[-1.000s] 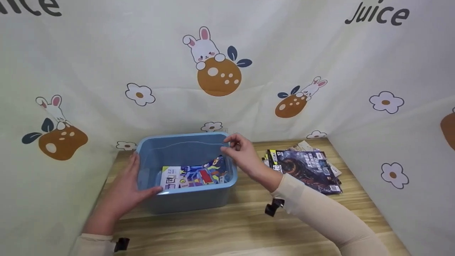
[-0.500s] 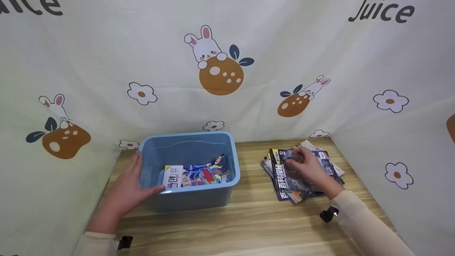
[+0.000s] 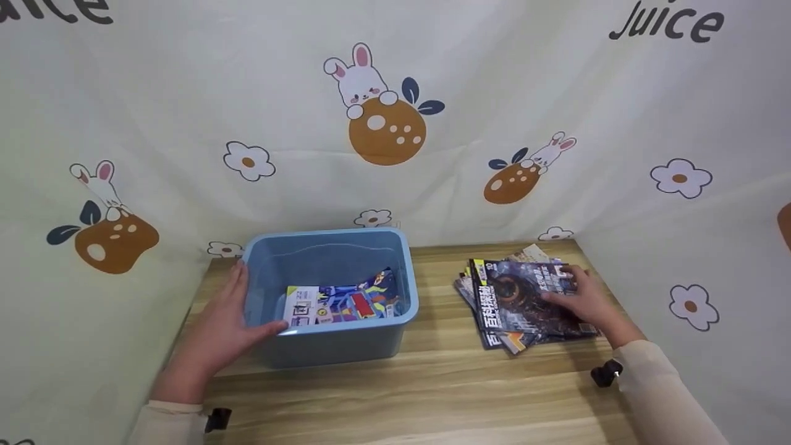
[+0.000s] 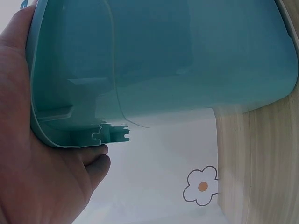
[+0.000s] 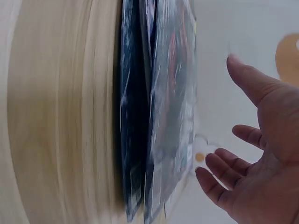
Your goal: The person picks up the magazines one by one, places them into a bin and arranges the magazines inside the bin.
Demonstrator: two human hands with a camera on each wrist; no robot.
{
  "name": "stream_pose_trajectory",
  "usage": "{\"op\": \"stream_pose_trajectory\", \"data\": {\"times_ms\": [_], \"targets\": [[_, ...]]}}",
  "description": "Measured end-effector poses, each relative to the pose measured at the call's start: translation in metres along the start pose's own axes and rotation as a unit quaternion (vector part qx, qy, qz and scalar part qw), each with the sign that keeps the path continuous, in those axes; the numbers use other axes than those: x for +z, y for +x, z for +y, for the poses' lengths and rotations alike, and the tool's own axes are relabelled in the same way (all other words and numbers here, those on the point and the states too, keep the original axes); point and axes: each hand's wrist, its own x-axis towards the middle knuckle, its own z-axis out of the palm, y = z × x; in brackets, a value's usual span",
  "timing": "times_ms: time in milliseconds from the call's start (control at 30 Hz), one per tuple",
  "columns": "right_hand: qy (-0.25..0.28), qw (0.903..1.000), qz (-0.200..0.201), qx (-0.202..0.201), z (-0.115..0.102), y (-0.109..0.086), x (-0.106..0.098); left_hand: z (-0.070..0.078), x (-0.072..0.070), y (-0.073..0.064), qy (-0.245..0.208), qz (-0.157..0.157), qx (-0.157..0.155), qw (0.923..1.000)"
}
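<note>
My left hand (image 3: 216, 340) holds the near left corner of a blue plastic storage bin (image 3: 337, 346), its thumb over the front rim and its fingers along the left side. In the left wrist view that hand (image 4: 42, 158) lies against the bin's rim. A colourful magazine (image 3: 340, 306) lies inside the bin. To the right, a dark-covered magazine (image 3: 513, 303) tops a loose stack of several magazines. Over its right part is my right hand (image 3: 590, 303), thumb and fingers spread. The right wrist view shows this hand (image 5: 261, 154) apart from the stack, with nothing in it.
A wooden table (image 3: 408, 395) carries the bin and the stack. A printed curtain (image 3: 296, 191) with rabbits and flowers stands close behind and on both sides. Magazine edges (image 3: 516, 343) stick out unevenly from the pile.
My right hand has moved from the bin's right rim across to the magazine stack, then farther right over the top cover. My left hand has stayed on the bin.
</note>
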Motion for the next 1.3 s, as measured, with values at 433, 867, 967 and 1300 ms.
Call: {"op": "stream_pose_trajectory", "data": {"times_ms": [433, 867, 967, 1300], "targets": [[-0.034, 0.9954, -0.075, 0.049, 0.022, 0.001, -0.015, 0.000, 0.000, -0.001, -0.005, -0.004, 0.000, 1.0000], [-0.049, 0.9866, -0.132, 0.082, 0.032, 0.015, -0.014, -0.002, 0.000, 0.001, -0.011, -0.007, -0.003, 0.9999], [-0.048, 0.9861, -0.134, 0.086, 0.035, 0.016, -0.013, -0.003, 0.000, 0.000, -0.011, -0.008, -0.007, 0.9999], [-0.027, 0.9906, -0.120, 0.060, 0.040, 0.014, -0.011, 0.000, 0.001, 0.000, -0.011, -0.006, -0.013, 0.9998]]}}
